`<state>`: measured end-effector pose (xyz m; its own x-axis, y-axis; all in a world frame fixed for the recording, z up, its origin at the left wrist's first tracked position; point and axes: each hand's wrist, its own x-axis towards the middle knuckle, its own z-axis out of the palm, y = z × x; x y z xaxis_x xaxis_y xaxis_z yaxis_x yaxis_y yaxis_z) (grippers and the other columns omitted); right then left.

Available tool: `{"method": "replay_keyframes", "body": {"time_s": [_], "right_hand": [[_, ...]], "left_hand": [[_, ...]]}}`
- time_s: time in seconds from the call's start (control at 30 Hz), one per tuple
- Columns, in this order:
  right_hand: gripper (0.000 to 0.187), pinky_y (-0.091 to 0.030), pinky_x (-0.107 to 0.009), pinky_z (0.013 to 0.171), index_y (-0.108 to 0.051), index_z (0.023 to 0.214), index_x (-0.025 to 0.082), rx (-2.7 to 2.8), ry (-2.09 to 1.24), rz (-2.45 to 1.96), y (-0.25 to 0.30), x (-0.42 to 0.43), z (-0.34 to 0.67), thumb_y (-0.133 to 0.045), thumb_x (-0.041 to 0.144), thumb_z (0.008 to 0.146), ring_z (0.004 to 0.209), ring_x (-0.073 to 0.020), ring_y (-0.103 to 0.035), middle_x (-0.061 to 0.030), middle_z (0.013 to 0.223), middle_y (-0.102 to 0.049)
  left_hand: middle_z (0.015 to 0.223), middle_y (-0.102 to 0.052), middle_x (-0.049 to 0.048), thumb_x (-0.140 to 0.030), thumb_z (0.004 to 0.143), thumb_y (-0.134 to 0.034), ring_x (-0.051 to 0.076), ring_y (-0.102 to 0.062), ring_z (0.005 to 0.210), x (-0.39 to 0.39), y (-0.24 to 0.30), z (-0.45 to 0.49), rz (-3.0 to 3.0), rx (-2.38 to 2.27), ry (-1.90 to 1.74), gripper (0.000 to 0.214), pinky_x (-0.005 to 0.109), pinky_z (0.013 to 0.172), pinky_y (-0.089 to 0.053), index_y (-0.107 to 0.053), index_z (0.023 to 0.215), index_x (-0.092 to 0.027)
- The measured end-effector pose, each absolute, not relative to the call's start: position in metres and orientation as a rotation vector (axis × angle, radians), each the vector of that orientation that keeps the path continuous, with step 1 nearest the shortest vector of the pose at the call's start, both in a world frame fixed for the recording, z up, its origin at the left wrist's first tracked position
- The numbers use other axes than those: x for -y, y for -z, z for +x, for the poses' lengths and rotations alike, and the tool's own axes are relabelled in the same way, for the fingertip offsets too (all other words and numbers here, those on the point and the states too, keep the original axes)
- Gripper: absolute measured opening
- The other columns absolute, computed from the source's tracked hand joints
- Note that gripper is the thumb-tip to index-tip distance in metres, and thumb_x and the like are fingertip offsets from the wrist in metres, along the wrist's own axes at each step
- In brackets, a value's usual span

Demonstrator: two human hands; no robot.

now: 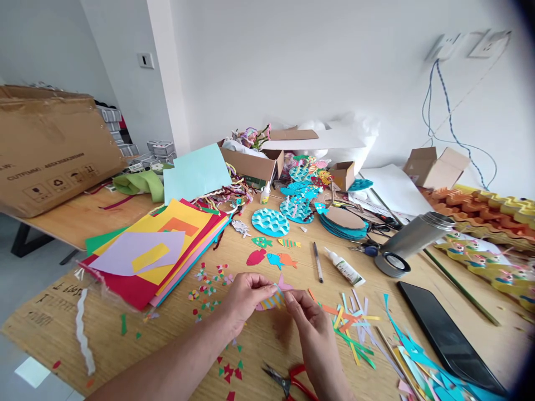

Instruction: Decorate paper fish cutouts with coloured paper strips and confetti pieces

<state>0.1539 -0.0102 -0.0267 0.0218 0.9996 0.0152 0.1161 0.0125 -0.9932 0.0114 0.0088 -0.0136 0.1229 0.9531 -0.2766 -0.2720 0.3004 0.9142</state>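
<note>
Between my two hands is a pink paper fish (271, 302) with yellow and blue strips across its body. My left hand (244, 298) pinches its left side with thumb and fingers. On the right, the thumb and fingers of my right hand (313, 326) are closed on the fish's edge; the fingertips partly cover it. Below lies a red-handled cutting tool (288, 383), partly behind my right wrist. Colored paper strips (355, 323) are scattered to the right. Small paper scraps (209, 284) lie to the left. Beyond my hands rest a red paper fish (256, 257) and several other paper fish.
A glue bottle (346, 268) and pen (317, 262) lie right of center. Farther right are a black phone (447, 334) and steel flask (418, 236). Stacked colored paper (121, 284) covers the left; wavy blue discs (270, 223) sit behind. A large carton (54, 150) stands far left.
</note>
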Motion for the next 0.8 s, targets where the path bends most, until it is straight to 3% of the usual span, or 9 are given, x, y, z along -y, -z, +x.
{"method": "replay_keyframes", "body": {"time_s": [0.33,0.8], "right_hand": [[0.04,-0.043,-0.029,0.062,-0.065,0.071,0.016,1.255,-1.106,-1.318,0.0267,0.0089,0.1528,-0.066,0.056,0.07,0.067,-0.0195,-0.055,-0.006,0.069,-0.065],[0.041,-0.041,-0.027,0.056,-0.065,0.068,0.016,1.306,-1.083,-1.311,0.026,0.0097,0.152,-0.066,0.057,0.069,0.062,-0.0176,-0.052,-0.0043,0.064,-0.062]], "left_hand": [[0.073,-0.069,0.0074,-0.04,0.06,-0.073,0.016,-0.057,0.066,-0.0083,0.0125,0.011,0.873,-1.097,-1.029,0.031,0.025,0.058,-0.035,-0.066,0.069,-0.011],[0.07,-0.068,0.0061,-0.039,0.059,-0.073,0.019,-0.059,0.07,-0.0082,0.0115,0.0117,0.863,-1.104,-1.05,0.028,0.026,0.06,-0.037,-0.066,0.065,-0.012]]}}
